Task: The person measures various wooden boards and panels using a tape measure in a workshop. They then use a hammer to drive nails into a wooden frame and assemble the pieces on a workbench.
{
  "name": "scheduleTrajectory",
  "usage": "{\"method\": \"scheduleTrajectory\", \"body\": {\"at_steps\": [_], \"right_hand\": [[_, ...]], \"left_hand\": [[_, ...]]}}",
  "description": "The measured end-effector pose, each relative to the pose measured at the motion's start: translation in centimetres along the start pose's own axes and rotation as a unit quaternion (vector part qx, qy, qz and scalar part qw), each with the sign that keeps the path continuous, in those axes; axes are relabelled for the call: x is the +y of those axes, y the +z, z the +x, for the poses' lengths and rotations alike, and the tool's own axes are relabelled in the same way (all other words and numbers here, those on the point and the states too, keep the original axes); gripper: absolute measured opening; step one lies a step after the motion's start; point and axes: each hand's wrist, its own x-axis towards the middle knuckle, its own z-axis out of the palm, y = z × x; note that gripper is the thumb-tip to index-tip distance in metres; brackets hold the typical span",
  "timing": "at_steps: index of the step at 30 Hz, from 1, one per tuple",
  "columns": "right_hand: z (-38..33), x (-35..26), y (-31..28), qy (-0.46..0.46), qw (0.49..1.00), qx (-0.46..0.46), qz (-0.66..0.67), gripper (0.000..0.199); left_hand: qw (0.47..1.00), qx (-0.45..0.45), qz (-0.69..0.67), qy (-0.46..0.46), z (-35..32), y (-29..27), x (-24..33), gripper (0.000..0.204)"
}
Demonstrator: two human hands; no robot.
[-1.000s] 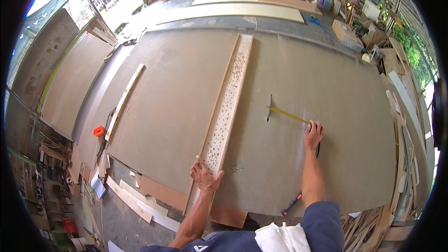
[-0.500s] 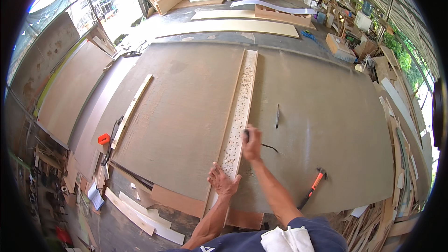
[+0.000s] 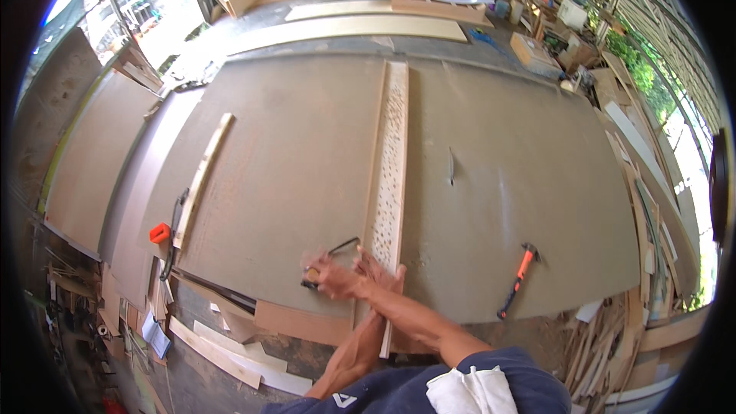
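Observation:
A long, narrow pale board (image 3: pixel 392 134) with brown speckles and raised-looking edges runs away from me across a large grey-brown sheet (image 3: pixel 498 184). My left hand (image 3: pixel 379 269) lies over its near end, fingers spread on top and thumb at the right edge. My right forearm crosses above the left wrist and hides part of that hand. Left of the board, my right hand (image 3: pixel 331 276) is blurred and closed around a small dark tool (image 3: pixel 310 284) with a yellowish spot. A thin, bent black strip (image 3: pixel 345 246) juts out beside that hand, towards the board.
A hammer (image 3: pixel 523 280) with an orange and black handle lies at the right. Near the middle right rests a thin dark piece (image 3: pixel 451 165). A wooden batten (image 3: pixel 202 180) and an orange block (image 3: pixel 159 233) are on the left. Offcuts (image 3: pixel 590 353) crowd the near right floor.
My right hand has swung from the board's right side across my left wrist to its left, carrying the dark tool. The left hand stays on the board. The view has shifted slightly.

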Motion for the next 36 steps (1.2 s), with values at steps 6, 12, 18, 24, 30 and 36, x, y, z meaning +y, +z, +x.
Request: {"method": "scheduleTrajectory", "body": {"at_steps": [6,12,18,24,30,36], "right_hand": [[-19.5,1.6,-6.6,0.474,0.774,0.373,-0.19,0.049],[-35.9,-3.9,-12.9,0.825,0.434,0.216,-0.29,0.057],[-43.5,-2.3,-10.8,0.8,0.51,0.264,-0.175,0.037],[-30.5,-3.9,-8.3,0.563,0.602,0.543,0.159,0.041],[-20.5,-0.6,-8.2,0.427,0.829,0.36,-0.034,0.047],[-13.7,1.0,-11.5,0.359,0.842,0.395,-0.079,0.055]], "left_hand": [[0.995,-0.085,0.044,0.026,0.4,-1.2,0.8,0.11],[0.993,-0.097,0.062,0.032,0.9,-1.7,0.3,0.108],[0.991,-0.102,0.061,0.056,0.9,-1.6,0.8,0.106],[0.979,-0.081,0.096,0.16,2.2,-1.1,-0.2,0.099],[0.971,-0.114,0.094,0.186,2.2,-1.6,0.5,0.095],[0.971,-0.115,0.108,0.182,2.1,-2.0,0.6,0.096]]}}
